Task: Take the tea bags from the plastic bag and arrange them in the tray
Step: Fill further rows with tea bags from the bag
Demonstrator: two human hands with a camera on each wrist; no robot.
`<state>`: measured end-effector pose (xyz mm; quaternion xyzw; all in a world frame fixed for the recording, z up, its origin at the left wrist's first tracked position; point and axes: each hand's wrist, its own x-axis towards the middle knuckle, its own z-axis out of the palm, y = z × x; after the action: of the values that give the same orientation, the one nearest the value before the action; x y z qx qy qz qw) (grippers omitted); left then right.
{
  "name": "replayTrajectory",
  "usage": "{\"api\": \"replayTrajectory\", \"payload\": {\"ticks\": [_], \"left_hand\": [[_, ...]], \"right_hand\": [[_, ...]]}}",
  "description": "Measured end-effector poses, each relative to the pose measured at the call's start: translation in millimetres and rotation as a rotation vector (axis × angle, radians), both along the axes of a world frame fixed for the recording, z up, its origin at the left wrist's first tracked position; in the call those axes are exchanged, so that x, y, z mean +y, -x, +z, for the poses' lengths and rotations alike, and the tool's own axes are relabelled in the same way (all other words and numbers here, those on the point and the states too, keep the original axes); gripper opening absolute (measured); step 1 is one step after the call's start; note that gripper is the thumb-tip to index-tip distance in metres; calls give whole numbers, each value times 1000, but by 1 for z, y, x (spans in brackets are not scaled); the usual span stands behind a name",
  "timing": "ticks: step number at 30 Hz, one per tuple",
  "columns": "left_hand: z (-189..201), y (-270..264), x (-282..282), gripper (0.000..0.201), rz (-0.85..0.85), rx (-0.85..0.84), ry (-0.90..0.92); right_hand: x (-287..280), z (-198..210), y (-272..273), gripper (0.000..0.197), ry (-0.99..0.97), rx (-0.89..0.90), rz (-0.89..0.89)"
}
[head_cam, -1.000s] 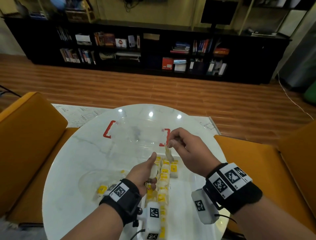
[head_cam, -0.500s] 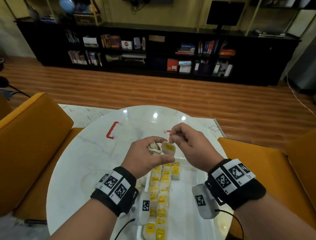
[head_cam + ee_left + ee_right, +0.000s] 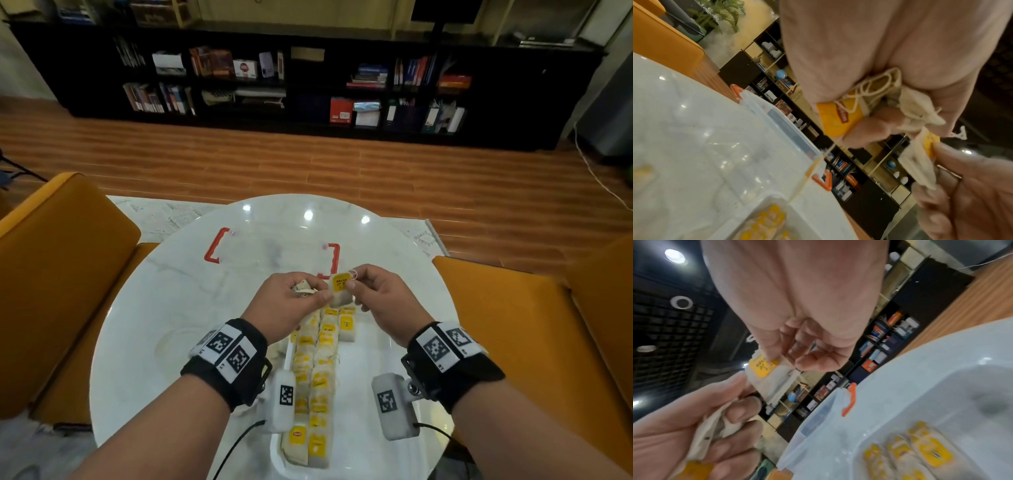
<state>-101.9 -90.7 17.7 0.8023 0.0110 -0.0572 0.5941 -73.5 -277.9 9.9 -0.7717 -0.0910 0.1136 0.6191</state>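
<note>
Left hand [image 3: 287,301] clutches crumpled tea bags [image 3: 303,289]; right hand [image 3: 373,294], just lifted from the tray [image 3: 370,346], pinches one tea bag [image 3: 340,291] between both hands above the rows, probably being untangled before placing.

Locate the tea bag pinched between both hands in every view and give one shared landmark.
Head: tea bag at centre, above the tray rows.
Left wrist: lower right, yellow tag showing.
Right wrist: left of centre, below the right hand's fingertips.
Shared landmark: the clear box's red handle.
</note>
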Motion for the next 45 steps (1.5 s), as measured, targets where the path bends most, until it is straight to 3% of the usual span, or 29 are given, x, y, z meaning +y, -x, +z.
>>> {"api": "replayTrajectory", "payload": {"ticks": [5, 11, 17, 21, 27, 29, 32, 34, 36, 40, 45], "left_hand": [[-25, 6, 8, 9, -2, 114, -17], [-41, 5, 18, 11, -26, 159, -54], [-48, 3, 28, 7, -7, 177, -18], [-49, 2, 32, 6, 4, 170, 3], [-50, 4, 35, 8, 15, 189, 57], [-50, 5, 31, 9, 111, 270, 178], [-51, 5, 26, 10, 319, 466, 639], [-51, 4, 24, 19, 408, 566, 905], [-51, 3, 22, 24, 469, 621, 1052], [-49, 3, 12, 36, 478, 670, 1161], [-51, 10, 2, 45, 434, 695, 1141]], "right_hand": [[-17, -68, -6, 12, 203, 161, -182], [-19, -133, -7, 16, 384, 315, -237], [-5, -149, -11, 4, 493, 360, -255], [1, -151, -11, 13, 633, 360, -285], [8, -148, -12, 13, 608, 383, -331], [10, -143, -12, 9, 590, 377, -363], [14, -128, -10, 6, 497, 269, -412], [22, -112, -7, 4, 369, 157, -335], [29, -92, 0, 7, 231, 60, -199], [40, -52, 15, 25, 121, -210, 0], [39, -28, 14, 30, 298, -345, 113]]}}
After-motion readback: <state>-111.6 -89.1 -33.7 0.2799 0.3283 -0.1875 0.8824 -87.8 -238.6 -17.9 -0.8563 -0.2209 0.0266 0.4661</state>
